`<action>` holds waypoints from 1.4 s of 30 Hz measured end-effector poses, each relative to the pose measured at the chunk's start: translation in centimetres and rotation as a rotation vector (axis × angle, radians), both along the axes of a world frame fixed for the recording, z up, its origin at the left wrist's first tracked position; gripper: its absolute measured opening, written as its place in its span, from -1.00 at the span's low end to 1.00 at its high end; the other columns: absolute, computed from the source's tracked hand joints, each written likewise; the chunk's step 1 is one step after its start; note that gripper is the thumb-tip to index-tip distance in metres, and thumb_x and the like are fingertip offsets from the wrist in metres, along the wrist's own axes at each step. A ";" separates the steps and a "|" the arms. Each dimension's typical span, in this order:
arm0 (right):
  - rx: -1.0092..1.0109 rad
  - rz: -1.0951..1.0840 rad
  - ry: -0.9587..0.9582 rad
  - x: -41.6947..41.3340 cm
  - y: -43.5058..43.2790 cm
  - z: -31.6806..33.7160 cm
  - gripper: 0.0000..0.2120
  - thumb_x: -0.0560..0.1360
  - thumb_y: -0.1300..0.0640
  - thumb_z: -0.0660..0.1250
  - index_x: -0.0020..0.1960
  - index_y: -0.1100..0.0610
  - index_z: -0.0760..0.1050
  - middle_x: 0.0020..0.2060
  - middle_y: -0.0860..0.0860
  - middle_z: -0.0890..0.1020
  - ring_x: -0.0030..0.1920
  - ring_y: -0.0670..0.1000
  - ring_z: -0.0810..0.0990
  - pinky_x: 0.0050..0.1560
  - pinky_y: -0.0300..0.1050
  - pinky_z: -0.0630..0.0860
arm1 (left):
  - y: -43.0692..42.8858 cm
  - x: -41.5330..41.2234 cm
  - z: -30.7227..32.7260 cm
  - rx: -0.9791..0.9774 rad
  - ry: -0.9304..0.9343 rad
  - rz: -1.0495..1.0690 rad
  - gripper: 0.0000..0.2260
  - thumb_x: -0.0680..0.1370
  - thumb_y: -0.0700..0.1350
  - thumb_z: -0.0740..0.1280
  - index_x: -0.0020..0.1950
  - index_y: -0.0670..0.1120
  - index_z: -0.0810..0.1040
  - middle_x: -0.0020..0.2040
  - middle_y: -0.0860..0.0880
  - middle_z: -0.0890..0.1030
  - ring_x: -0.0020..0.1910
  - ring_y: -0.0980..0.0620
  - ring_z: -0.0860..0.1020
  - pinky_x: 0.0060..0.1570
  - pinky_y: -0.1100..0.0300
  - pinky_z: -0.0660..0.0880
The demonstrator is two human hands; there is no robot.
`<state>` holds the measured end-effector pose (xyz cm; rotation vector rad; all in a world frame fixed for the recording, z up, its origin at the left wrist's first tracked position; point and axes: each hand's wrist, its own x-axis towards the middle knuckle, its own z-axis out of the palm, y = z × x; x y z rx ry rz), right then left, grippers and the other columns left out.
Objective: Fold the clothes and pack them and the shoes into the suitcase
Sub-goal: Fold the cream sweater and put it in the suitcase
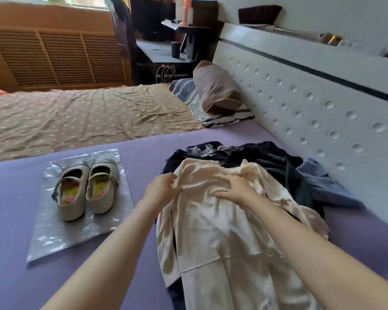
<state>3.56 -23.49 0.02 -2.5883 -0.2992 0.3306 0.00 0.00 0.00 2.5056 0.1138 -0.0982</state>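
Pinching the left edge of a cream top (222,231), the left hand (164,189) has its fingers curled onto the fabric near the top's upper end. The right hand (235,189) lies on the same top just beside it, fingers spread and relaxed, palm down on the cloth, gripping nothing. Both bare forearms reach in from the near edge.

The cream top is spread lengthwise on a purple mat (20,276), wrinkled and unfolded, its far end lying over a heap of dark clothes (267,157). A blue garment (323,182) is crumpled to the right of the heap, near the white headboard (300,97).

To the left of the hands, apart from the clothes, a pair of beige shoes (85,189) sits side by side, touching, on a clear plastic bag (54,238) laid flat on the mat.

Farther back, a brown pillow (217,88) leans against the headboard, beside a spotted tan sheet (76,113).
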 end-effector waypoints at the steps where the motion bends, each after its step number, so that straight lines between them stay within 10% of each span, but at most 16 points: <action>1: 0.009 -0.007 -0.022 0.1 -0.2 -0.5 -0.32 0.39 -0.08 0.44 0.45 0.02 0.32 0.40 0.00 0.39 0.35 0.03 0.40 0.29 -0.02 0.39 | -0.2 0.2 -0.6 -0.013 -0.007 0.008 -0.52 0.49 0.03 0.39 0.37 -0.11 0.42 0.27 -0.08 0.52 0.23 -0.06 0.49 0.15 0.08 0.45; 7: 0.012 -0.124 -0.045 1.7 -3.1 -2.9 -0.26 0.27 -0.25 0.38 0.38 0.00 0.39 0.27 0.04 0.52 0.19 0.04 0.52 0.11 -0.03 0.52 | -2.8 2.5 -2.7 -0.007 -0.175 0.084 -0.63 0.59 0.11 0.19 0.26 -0.09 0.52 0.15 -0.13 0.54 0.13 -0.15 0.50 0.06 0.00 0.46; 13: 0.113 -0.254 -0.185 5.3 -7.0 -3.7 -0.70 0.52 0.17 0.27 0.25 0.01 0.49 0.25 -0.01 0.48 0.26 0.05 0.45 0.22 0.00 0.44 | -5.5 6.5 -3.5 0.110 -0.266 -0.017 -0.73 0.55 -0.07 0.28 0.20 -0.12 0.56 0.20 -0.13 0.53 0.15 -0.17 0.48 0.09 0.00 0.42; 25: -0.058 -0.209 -0.134 13.2 -11.4 -6.1 -0.31 0.44 0.46 0.07 0.37 -0.17 0.39 0.35 0.07 0.39 0.35 0.14 0.38 0.30 0.01 0.41 | -8.9 14.7 -4.6 0.361 -0.156 -0.091 -0.74 0.61 -0.12 0.10 0.19 -0.19 0.46 0.14 -0.19 0.56 0.14 -0.20 0.47 -0.05 0.05 0.31; 29: -0.076 -0.251 -0.203 13.7 -11.2 -6.4 -0.58 0.51 0.36 0.18 0.19 -0.03 0.57 0.11 0.04 0.32 0.18 0.10 0.41 0.29 -0.02 0.39 | -9.0 15.4 -4.6 0.238 -0.221 0.018 -0.78 0.52 -0.17 0.25 0.11 -0.18 0.57 0.09 -0.17 0.59 0.13 -0.19 0.47 0.08 0.03 0.32; 34: 0.064 -0.189 -0.295 13.3 -11.9 -4.7 -0.84 0.52 0.10 0.35 0.08 0.04 0.61 0.16 0.03 0.39 0.24 0.02 0.40 0.31 -0.07 0.31 | -8.4 14.7 -4.0 0.003 -0.261 0.071 -0.87 0.47 -0.17 0.31 -0.20 -0.22 0.58 -0.18 -0.20 0.59 -0.13 -0.19 0.53 -0.21 0.09 0.38; 37: 0.176 -0.176 -0.374 12.3 -11.7 -2.9 -0.80 0.57 0.07 0.25 -0.23 -0.04 0.42 -0.19 -0.05 0.46 -0.15 -0.05 0.47 -0.07 -0.08 0.38 | -7.6 13.5 -2.8 -0.186 -0.307 0.160 -0.84 0.51 -0.06 0.30 -0.12 -0.13 0.60 -0.10 -0.13 0.59 -0.15 -0.08 0.51 -0.22 0.14 0.38; 42: 0.250 -0.148 -0.380 9.7 -9.7 0.4 -0.85 0.63 0.06 0.14 -0.09 0.09 0.35 -0.34 -0.09 0.42 -0.33 -0.10 0.37 -0.26 -0.13 0.30 | -4.6 10.1 -0.4 -0.396 -0.336 0.216 -0.93 0.50 -0.04 0.37 -0.06 0.01 0.57 -0.04 -0.03 0.62 -0.04 -0.01 0.55 -0.14 0.18 0.41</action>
